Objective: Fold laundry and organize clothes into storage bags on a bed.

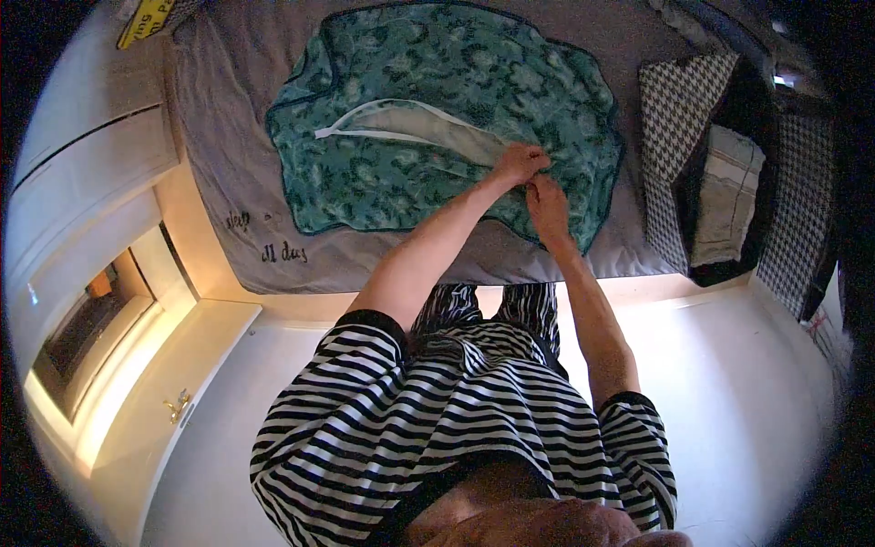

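A green floral fabric cover (424,61) with dark piping lies spread on a grey bed sheet. A long opening (424,126) edged in white, apparently a zip, gapes across it and shows pale material inside. At the right end of that opening, my left hand (523,164) is closed with its fingertips on the edge. My right hand (547,202) is just below and to the right, its fingers pinching the same part of the cover. The two hands nearly touch. What lies between the fingertips is too small to make out.
The grey sheet (232,171) bears writing. On the right are houndstooth fabric (677,123) and a folded grey-beige cloth (728,198). A yellow item with writing (147,24) lies at the top left. White drawers (96,143) and an open cabinet door (184,383) stand on the left.
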Demonstrator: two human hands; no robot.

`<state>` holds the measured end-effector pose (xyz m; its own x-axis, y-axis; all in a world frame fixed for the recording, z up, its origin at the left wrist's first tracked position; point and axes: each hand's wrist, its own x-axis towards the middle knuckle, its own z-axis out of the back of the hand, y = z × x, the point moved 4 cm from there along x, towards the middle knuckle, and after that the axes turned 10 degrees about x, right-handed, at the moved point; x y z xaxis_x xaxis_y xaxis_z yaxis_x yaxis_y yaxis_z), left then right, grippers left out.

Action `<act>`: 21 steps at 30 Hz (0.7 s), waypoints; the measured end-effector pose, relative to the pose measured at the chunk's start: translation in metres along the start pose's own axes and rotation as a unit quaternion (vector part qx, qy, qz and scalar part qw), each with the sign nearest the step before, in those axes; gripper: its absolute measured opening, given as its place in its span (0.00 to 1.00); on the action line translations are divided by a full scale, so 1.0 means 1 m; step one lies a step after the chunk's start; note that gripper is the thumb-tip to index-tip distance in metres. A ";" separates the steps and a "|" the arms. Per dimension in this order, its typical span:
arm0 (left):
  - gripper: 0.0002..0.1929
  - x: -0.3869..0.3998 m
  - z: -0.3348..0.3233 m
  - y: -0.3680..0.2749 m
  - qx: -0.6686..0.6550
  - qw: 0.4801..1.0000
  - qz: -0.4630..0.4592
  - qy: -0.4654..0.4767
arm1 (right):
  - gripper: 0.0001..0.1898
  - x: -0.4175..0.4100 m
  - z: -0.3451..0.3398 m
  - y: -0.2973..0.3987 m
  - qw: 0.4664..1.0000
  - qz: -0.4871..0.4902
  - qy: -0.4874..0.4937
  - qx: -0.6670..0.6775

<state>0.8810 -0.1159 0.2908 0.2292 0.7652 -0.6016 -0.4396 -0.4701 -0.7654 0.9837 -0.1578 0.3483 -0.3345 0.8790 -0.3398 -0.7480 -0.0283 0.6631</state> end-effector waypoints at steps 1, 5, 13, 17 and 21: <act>0.16 -0.003 0.000 -0.003 -0.049 0.998 0.022 0.039 | 0.12 -0.002 0.002 -0.001 0.998 0.044 -0.024 0.031; 0.14 -0.005 0.003 0.018 -0.014 0.996 -0.043 -0.078 | 0.10 -0.001 0.002 0.025 0.993 0.068 -0.011 0.097; 0.10 -0.104 0.134 0.038 0.106 0.897 -0.084 -0.420 | 0.11 -0.009 0.021 0.004 0.998 -0.028 0.005 0.059; 0.20 -0.162 0.221 0.118 0.252 0.789 0.026 -0.560 | 0.10 0.015 0.001 0.048 1.000 0.014 0.012 0.010; 0.21 -0.167 0.248 0.169 0.241 0.808 0.095 -0.530 | 0.11 0.057 -0.055 0.113 0.990 0.113 0.075 0.029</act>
<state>0.5530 -0.2137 0.3186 -0.6416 0.7664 0.0304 -0.7246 -0.5927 -0.3516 0.8488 -0.1369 0.3672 -0.5746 0.7727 -0.2699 -0.6117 -0.1863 0.7689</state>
